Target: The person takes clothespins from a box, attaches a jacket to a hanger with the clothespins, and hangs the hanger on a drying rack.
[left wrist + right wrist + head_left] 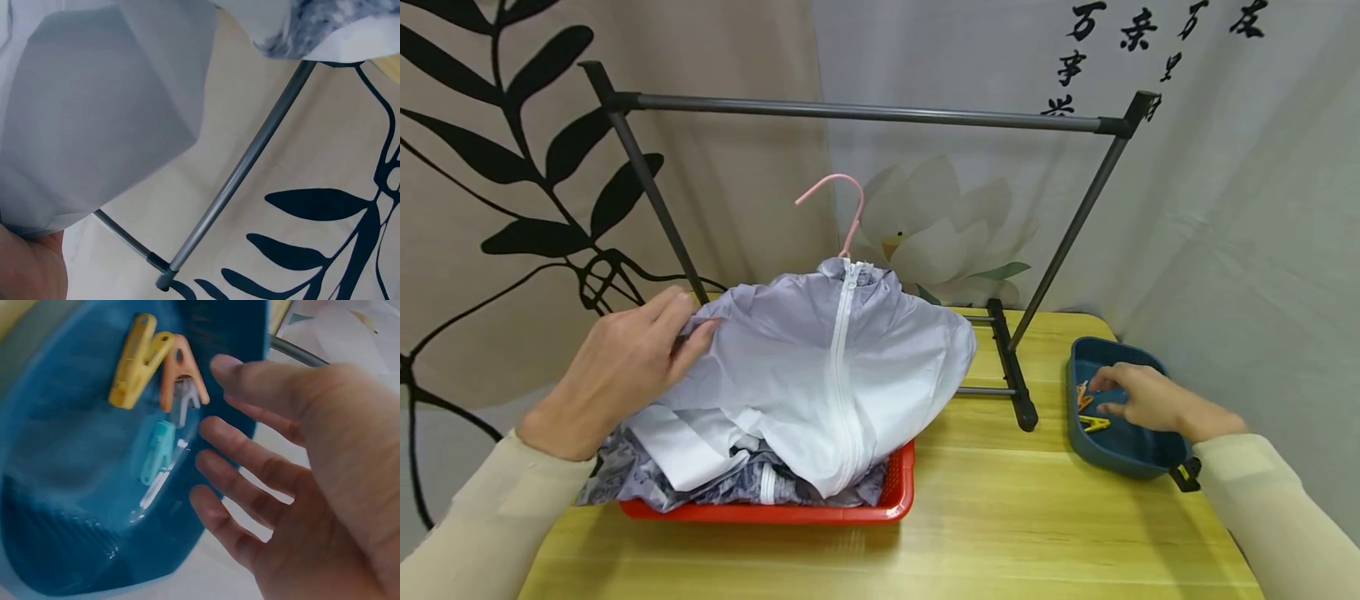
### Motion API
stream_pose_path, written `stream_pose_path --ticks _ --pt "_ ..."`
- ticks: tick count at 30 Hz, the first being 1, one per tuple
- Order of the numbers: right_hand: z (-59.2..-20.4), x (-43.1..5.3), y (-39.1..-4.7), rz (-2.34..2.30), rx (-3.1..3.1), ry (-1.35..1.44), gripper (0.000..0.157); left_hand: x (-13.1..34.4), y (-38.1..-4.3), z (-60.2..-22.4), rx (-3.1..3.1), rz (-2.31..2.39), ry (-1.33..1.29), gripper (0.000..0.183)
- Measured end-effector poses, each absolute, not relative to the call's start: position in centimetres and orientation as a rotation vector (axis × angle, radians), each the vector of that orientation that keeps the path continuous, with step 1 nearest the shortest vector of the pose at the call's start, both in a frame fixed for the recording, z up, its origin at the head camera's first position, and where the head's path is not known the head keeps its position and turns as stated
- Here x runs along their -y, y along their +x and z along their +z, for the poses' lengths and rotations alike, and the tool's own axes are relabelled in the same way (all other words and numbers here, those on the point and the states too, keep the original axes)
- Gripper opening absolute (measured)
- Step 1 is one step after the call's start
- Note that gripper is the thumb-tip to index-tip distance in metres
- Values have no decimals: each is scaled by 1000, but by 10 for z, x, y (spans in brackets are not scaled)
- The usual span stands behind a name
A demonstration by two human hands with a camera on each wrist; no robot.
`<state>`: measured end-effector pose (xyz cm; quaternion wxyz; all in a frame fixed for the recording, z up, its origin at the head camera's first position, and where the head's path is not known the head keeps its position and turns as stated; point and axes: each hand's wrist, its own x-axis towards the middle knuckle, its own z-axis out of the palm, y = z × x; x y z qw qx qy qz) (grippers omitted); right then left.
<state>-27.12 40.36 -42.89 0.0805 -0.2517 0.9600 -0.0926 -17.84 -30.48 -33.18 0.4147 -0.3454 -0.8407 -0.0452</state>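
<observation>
A thin grey-to-white zip jacket point(782, 333) hangs on a pink clothes hanger point(859, 204), whose hook stands up from the collar. My left hand point(625, 358) pinches the jacket at its left shoulder, thumb in front. At the right, my right hand point(1157, 400) reaches over a blue plastic basin point(1131, 471), fingers spread and slightly bent, holding nothing. Inside the basin lie several clothespins: a yellow clothespin point(128, 375), an orange clothespin point(167, 384) overlapping a grey one, and a turquoise clothespin point(158, 453). The right fingertips are close to the orange clothespin in the wrist view.
Under the jacket, a red basket point(760, 514) holds patterned grey clothing point(715, 492) that spills over its left side. A dark metal drying rack point(865, 110) stands behind, one foot point(1011, 367) on the wooden table point(1000, 517). Printed curtains hang at the back.
</observation>
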Motion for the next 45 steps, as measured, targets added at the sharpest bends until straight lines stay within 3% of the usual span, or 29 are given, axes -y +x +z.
stream_pose_path --ticks 36,45 --pt "-460 -399 -282 -218 -2645 -814 33 302 -182 -331 2108 -104 -852 60" --pt "-456 -403 -280 -256 -2663 -751 26 301 -181 -331 2124 -141 -833 58"
